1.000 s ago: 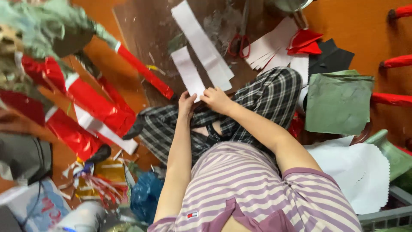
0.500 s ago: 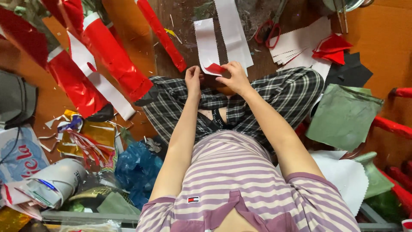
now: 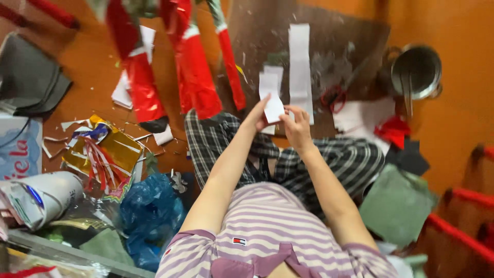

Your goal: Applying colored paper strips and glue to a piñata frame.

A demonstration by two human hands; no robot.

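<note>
Head view: 2 hands [image 3: 280, 121] pinch a white paper strip [image 3: 271, 98], grip partly hidden.

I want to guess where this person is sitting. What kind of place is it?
Probably a home craft corner on an orange floor. Both hands, left hand and right hand, hold a white paper strip. Shiny red foil-wrapped sticks, red-handled scissors and paper scraps lie around.

Open board [image 3: 355, 46] ahead; red foil rolls [image 3: 193, 77] crowding left.
</note>
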